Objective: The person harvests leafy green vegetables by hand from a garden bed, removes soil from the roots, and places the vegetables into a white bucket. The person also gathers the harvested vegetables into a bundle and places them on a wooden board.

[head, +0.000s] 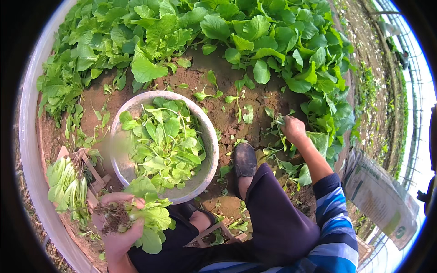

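Observation:
My left hand (117,221) holds a bunch of leafy greens (150,218) near the lower left. Soil-clotted roots (116,218) face left, with the leaves spreading right. Just above this hand stands a round basin (214,146), with picked green leaves (167,136) heaped inside. Out to the right, my right hand (294,129) reaches down to the soil. Its closed fingers pinch a small leafy plant (278,121); the fingertips are partly hidden.
Dense leafy greens (215,27) grow across the top and right. A bundle of pale-stemmed greens (70,187) lies left, by a wooden frame (94,170). Plastic sheeting (30,112) borders the left side. My dark shoe (244,160) rests on the soil. A printed bag (379,194) is at right.

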`<state>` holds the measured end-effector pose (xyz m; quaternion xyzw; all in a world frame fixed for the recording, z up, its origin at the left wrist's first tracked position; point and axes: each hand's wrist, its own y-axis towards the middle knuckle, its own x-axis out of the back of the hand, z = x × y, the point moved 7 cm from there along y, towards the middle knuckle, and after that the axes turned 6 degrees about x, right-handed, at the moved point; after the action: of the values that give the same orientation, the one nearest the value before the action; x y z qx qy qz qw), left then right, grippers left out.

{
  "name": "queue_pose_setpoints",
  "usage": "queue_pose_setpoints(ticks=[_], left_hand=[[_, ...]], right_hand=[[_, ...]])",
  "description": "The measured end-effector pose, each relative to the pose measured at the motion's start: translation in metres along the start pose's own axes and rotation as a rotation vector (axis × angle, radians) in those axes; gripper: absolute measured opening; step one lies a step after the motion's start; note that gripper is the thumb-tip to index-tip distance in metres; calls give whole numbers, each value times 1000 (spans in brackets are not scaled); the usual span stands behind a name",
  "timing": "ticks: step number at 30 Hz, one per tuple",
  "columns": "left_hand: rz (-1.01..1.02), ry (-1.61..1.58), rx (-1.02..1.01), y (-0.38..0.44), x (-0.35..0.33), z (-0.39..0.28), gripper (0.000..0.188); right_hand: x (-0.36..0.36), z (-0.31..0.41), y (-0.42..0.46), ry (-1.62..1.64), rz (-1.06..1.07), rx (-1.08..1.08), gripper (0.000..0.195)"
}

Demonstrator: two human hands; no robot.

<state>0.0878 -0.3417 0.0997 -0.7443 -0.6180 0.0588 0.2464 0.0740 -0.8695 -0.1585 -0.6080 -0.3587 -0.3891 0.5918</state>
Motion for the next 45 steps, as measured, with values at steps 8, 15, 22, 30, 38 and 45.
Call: queue_pose_setpoints(ticks=[8, 15, 22, 30, 38, 45], left_hand=[[95, -6, 41, -6, -20, -1, 26], [161, -239, -73, -8, -29, -16, 30], [495, -260, -273, -38, -45, -38, 52], [378, -315, -463, -70, -46, -48, 53], [54, 166, -584, -81, -28, -34, 46], [188, 226, -339, -72, -28, -16, 41]], right_hand=[[172, 179, -24, 968, -156, 642, 45], [250, 273, -69, 1360, 141, 792, 54], [290, 315, -118, 1364, 30, 649, 45], [295, 343, -165, 1882, -177, 489, 19], [296, 338, -145, 1886, -298, 437, 15], [300, 278, -86, 1210, -759, 307, 25]])
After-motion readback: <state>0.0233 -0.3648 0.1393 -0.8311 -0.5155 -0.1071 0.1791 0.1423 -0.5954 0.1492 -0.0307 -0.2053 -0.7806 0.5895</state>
